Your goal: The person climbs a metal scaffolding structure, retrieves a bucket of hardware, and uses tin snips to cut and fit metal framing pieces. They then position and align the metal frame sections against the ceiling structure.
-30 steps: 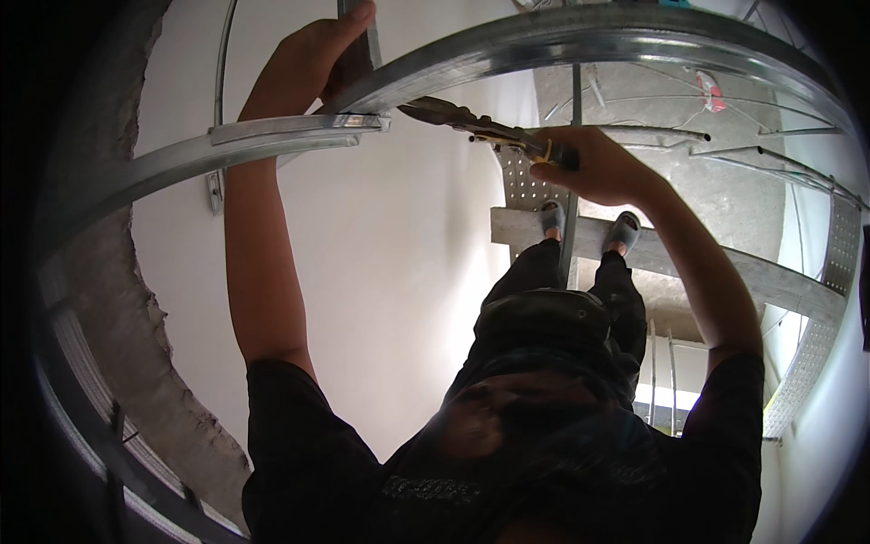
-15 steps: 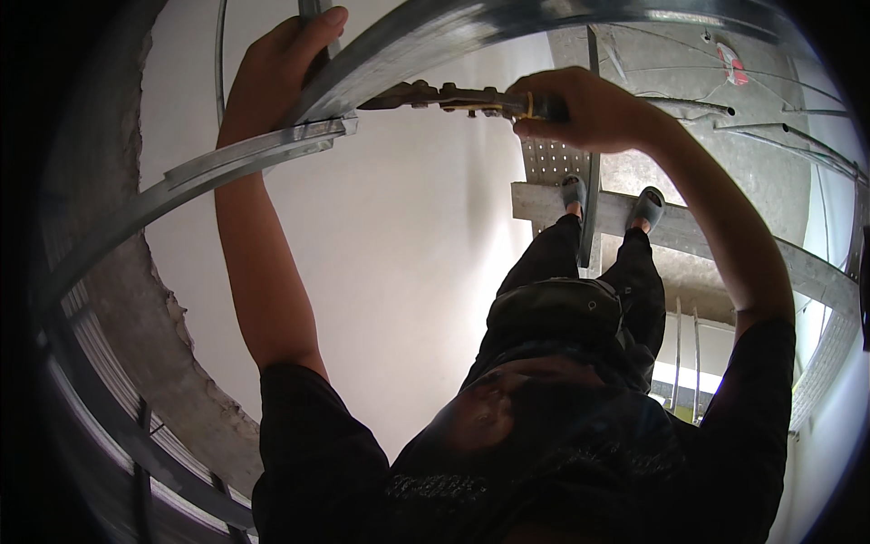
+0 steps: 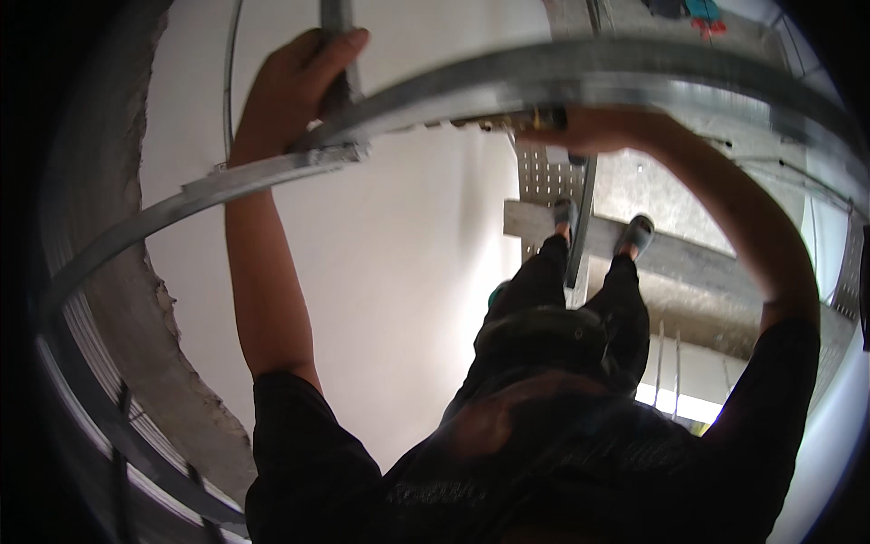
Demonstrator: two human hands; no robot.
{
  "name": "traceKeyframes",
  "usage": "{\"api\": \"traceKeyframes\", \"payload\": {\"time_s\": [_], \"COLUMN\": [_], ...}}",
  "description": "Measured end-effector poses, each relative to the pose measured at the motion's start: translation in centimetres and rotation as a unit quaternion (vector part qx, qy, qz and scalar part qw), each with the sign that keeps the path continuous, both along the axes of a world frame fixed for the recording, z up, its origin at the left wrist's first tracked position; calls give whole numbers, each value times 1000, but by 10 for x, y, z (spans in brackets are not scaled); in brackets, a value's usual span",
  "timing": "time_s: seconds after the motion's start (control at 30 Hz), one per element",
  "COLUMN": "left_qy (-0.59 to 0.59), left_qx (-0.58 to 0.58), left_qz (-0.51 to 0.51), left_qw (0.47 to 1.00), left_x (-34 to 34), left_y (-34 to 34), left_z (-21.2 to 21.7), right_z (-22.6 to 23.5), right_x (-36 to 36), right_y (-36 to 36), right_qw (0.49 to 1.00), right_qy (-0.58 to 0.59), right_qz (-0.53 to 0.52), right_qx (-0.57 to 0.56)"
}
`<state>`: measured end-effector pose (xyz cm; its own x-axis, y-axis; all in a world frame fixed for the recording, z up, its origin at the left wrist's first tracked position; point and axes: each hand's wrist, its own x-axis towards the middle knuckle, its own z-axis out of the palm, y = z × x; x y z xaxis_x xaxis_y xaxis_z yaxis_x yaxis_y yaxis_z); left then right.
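Note:
My left hand [image 3: 285, 95] is closed around an upright metal profile [image 3: 336, 16] at the upper left, its thumb laid across the front. Just below its grip, a long galvanized channel [image 3: 625, 65], bent by the lens, meets another metal channel [image 3: 136, 227] coming from the left. On the right, my right hand [image 3: 603, 130] grips the end of a dark, long plier-like tool [image 3: 498, 120] with bolted joints. The channel covers part of that tool, and motion blurs it, so its jaws are hard to make out.
My feet stand on a plank [image 3: 689, 249] beside a perforated metal platform [image 3: 541, 172], high above a concrete floor [image 3: 652, 186]. A white wall [image 3: 390, 272] fills the middle. Rough broken concrete [image 3: 172, 335] edges the left, with metal rails [image 3: 100, 408] beyond. Thin pipes cross the right side.
The long channel now sits lower in view and hides more of the tool, whose row of bolts showed plainly before. My left hand still holds the upright profile.

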<state>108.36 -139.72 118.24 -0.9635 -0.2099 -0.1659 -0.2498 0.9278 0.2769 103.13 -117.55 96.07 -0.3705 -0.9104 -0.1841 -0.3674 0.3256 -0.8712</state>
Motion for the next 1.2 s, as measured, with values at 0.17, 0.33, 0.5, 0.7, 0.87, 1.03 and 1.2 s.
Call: {"api": "traceKeyframes", "payload": {"time_s": [0.17,0.33,0.5,0.7,0.87,1.03,1.2], "left_qy": [-12,8,10,-33,-46,-56,-61], "left_qx": [46,5,34,30,69,71,89], "left_qz": [72,39,54,77,110,86,96], "left_qw": [996,999,998,996,990,992,990], "left_x": [7,8,7,10,12,12,12], "left_y": [4,6,10,15,15,14,14], "left_z": [-1,1,4,10,10,10,11], "right_z": [-9,-6,-17,-37,-29,-21,-26], "right_x": [2,-3,4,6,4,3,3], "right_y": [-5,-6,-6,-25,-56,-68,-72], "right_qw": [978,992,975,977,967,961,957], "right_qy": [11,-50,-43,-62,-49,-52,-72], "right_qz": [43,6,-12,18,57,81,93], "right_qx": [-203,-112,-216,-202,-242,-258,-264]}}
